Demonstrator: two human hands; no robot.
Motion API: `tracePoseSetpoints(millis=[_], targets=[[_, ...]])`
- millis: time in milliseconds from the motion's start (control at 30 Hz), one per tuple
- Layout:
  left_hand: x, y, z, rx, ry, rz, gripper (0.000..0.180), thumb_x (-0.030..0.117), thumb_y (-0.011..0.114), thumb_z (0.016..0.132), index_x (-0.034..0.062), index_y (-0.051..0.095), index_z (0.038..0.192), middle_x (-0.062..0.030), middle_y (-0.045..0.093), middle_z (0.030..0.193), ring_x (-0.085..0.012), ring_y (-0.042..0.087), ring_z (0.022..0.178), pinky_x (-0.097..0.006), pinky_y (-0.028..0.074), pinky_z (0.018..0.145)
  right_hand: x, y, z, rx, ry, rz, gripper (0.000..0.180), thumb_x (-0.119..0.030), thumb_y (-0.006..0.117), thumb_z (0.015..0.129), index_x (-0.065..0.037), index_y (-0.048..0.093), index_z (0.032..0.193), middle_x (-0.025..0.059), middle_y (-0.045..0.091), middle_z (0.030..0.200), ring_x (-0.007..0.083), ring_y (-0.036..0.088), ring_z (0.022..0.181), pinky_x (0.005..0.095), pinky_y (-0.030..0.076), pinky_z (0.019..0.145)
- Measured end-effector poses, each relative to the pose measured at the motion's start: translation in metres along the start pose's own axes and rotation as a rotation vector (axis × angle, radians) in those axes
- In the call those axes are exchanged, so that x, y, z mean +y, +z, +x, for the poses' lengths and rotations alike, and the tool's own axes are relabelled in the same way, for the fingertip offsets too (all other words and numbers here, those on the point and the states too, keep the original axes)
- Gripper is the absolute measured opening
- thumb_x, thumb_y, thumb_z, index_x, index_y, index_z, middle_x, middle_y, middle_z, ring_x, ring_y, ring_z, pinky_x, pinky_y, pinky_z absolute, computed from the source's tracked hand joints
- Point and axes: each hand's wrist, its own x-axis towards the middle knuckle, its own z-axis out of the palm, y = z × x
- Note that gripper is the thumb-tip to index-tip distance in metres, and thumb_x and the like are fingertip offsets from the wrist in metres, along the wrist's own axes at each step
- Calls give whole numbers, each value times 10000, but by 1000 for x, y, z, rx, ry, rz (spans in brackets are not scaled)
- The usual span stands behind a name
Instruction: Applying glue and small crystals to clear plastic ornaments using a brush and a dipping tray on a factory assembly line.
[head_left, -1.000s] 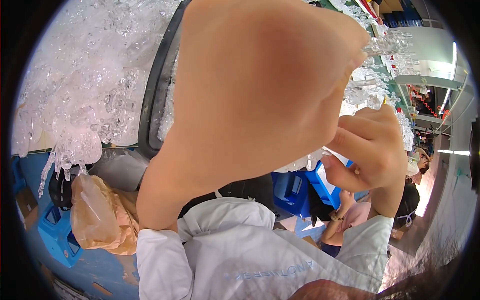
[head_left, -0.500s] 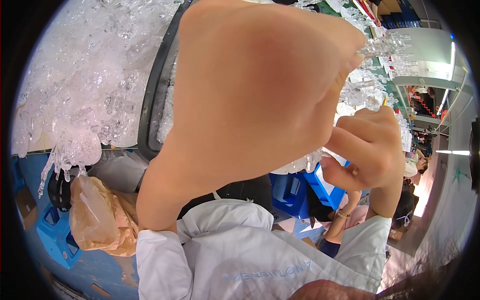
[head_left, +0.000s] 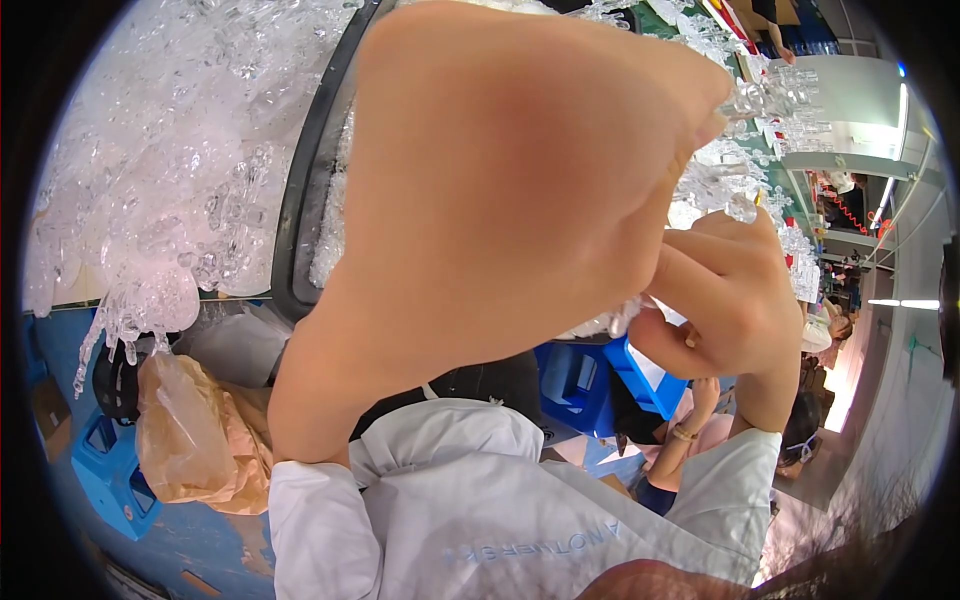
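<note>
Up close, clear plastic pieces [head_left: 745, 185] show as small, glassy, sprue-like clusters between the two raised hands, high on the right side of the view. The left hand [head_left: 520, 200] fills the middle of the picture, seen from its back, fingers together and curled over; its tips touch the clear pieces near the top right. The right hand [head_left: 725, 295] sits just below, fingers bent into a loose fist, pinching the lower end of the cluster. Behind, a dark tray rim [head_left: 305, 190] borders a heap [head_left: 170, 170] of the same clear parts. Lower left lie a tan bag [head_left: 190, 440] and blue crates [head_left: 105, 470].
</note>
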Motion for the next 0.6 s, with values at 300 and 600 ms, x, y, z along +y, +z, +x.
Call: tracePoseSetpoints(millis=[300,600], targets=[[-2,-5,-7,-17,-50,7,97,55,706,825,-39,700,847,-134,691,716,-183,629,565,-261,479,526,-18,-27,15,-197,19,-353,339,-44,687,498,-81,650,832,2,509,586,174,433,427,333,240,436],[-4,-12,-24,-14,-112,51,93,58,702,824,-34,698,837,-133,687,705,-189,630,561,-266,479,526,-44,-25,35,-137,15,-538,268,-44,768,581,-38,694,839,55,554,597,202,523,453,291,356,426]])
